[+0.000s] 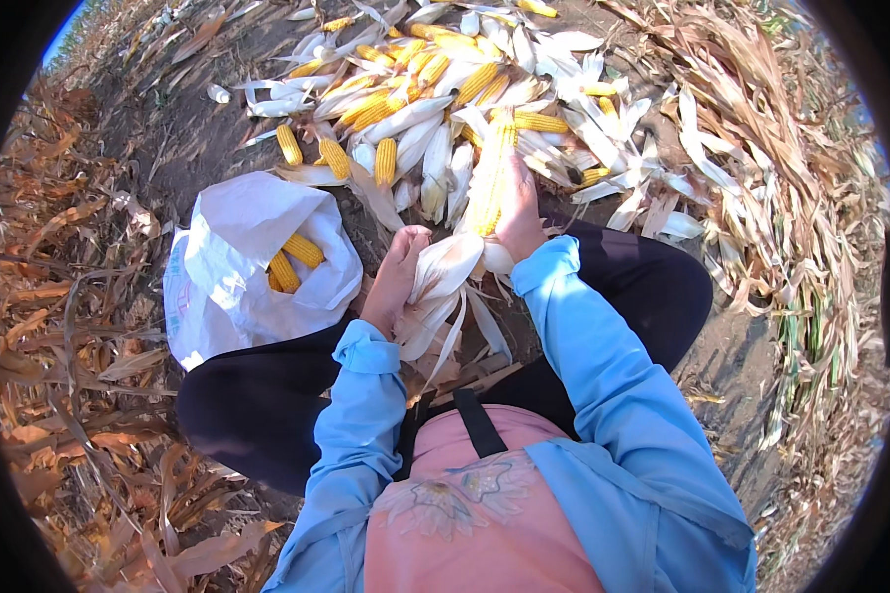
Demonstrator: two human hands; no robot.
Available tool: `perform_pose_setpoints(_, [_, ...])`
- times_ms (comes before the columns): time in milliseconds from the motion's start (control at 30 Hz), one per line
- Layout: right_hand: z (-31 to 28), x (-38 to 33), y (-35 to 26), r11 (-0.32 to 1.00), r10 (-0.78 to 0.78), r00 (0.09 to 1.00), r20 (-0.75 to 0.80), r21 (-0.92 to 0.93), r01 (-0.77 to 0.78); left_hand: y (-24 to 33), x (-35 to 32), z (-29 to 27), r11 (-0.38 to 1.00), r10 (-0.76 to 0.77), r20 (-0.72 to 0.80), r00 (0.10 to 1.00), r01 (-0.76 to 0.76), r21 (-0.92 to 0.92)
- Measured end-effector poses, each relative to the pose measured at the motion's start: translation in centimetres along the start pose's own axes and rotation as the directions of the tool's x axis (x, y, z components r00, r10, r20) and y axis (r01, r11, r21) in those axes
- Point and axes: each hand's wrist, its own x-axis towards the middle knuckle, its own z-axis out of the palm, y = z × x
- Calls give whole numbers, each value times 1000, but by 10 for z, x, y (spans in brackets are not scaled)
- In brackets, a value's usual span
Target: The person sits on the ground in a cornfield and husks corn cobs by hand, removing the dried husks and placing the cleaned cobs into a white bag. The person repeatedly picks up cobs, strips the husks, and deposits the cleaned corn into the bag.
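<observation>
My right hand (520, 212) grips a long yellow corn cob (489, 183) that points away from me. My left hand (396, 279) holds the pale husk leaves (443, 287) peeled back from the cob's near end, just above my knees. Both hands are close together in the middle of the view. My sleeves are light blue, and a pink apron covers my lap.
A heap of husked yellow cobs and white husks (435, 89) lies on the dirt ahead. An open white sack (247, 257) with a few cobs inside sits at my left. Dry corn stalks (59, 326) lie left and right (791, 227).
</observation>
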Motion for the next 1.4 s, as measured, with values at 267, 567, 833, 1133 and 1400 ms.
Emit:
perform_pose_setpoints(267, [16,-18,16,972,163,986,21,-178,-156,26,-13,28,961,-178,251,951,112,253])
perform_pose_setpoints(567, [19,-14,32,782,496,868,15,-444,-439,-37,-18,55,996,-27,-58,998,32,88])
perform_pose_setpoints(833, [20,6,41,560,787,610,93,-522,-643,-33,-18,34,874,-84,72,994,39,484])
perform_pose_setpoints(1133, [85,26,131,251,833,553,31,-911,-327,-56,-25,52,999,20,117,993,-24,30])
perform_pose_setpoints(1400, [135,-4,160,495,634,591,500,-849,186,-61,-10,28,985,-159,-2,987,158,-72])
